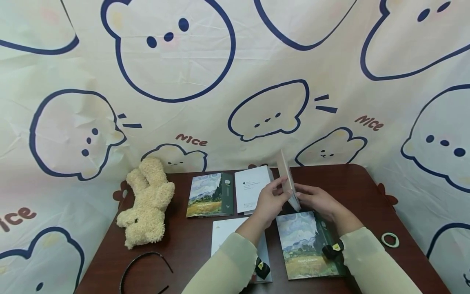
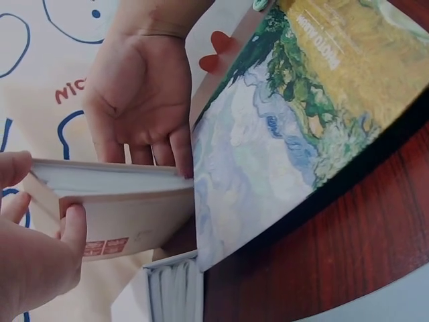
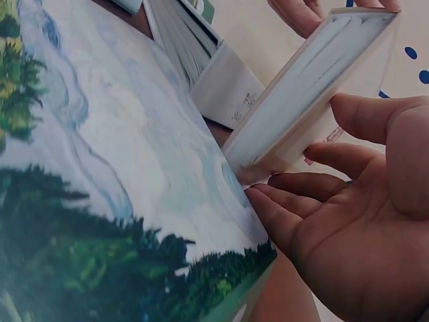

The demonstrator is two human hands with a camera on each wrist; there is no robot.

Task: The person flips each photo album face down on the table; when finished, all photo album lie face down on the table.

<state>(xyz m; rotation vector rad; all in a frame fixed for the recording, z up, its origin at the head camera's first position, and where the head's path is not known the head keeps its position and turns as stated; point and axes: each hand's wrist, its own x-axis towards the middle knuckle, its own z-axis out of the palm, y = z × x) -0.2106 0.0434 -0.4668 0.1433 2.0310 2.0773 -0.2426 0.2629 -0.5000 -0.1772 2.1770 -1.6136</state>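
Observation:
A beige-covered photo album [image 1: 287,175] stands on edge between the two hands, its white leaves showing in both wrist views. My left hand [image 1: 270,200] grips it by one edge, the fingers and thumb on opposite covers [image 2: 100,221]. On the other side my right hand [image 1: 318,201] lies against the cover with fingers extended [image 3: 342,161]. Right below lies a photo album with a landscape painting [image 1: 302,245] on its cover, near the right wrist. Under the left forearm is a white album [image 1: 224,232], partly hidden by the sleeve.
At the back stand another landscape album [image 1: 205,196] and a white album [image 1: 251,188]. A cream plush toy [image 1: 147,208] lies at the left, with a black headband [image 1: 128,269] in front. A pale green ring [image 1: 390,240] is near the right edge. A printed cloth hangs behind the table.

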